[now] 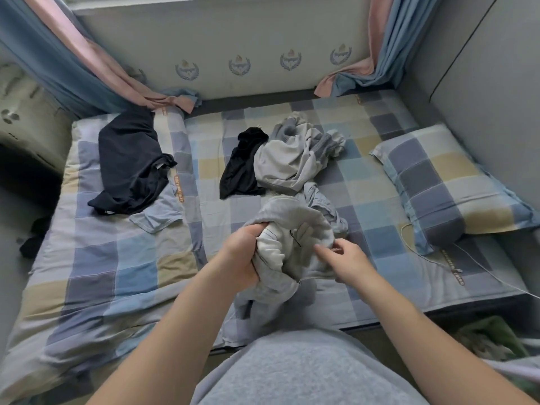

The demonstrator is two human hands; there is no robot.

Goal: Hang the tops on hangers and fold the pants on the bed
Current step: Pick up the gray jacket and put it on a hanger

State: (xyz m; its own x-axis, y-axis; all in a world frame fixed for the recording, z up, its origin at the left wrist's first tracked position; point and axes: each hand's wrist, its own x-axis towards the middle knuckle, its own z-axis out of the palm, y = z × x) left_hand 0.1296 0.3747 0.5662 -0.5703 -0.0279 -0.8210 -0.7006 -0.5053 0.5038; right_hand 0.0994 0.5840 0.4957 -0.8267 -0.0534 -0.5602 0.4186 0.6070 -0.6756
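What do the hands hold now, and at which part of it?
The left hand grips the grey garment by the bunched rim of its opening. The right hand is at the same rim; a pinch cannot be told.

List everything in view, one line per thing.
bed: one, blue, grey and yellow check, fills the view
pillow: one, same check, bed's right side
dark top: one, navy, spread on bed's left
grey pile: one heap, pale grey, mid-bed
black garment: one, black, mid-bed, touching the grey pile
grey garment: one, pale grey, held over near edge
curtains: two, blue and pink, far corners
left grip: one, bare, clutching the grey garment
right grip: one, bare, at that garment, hold unclear
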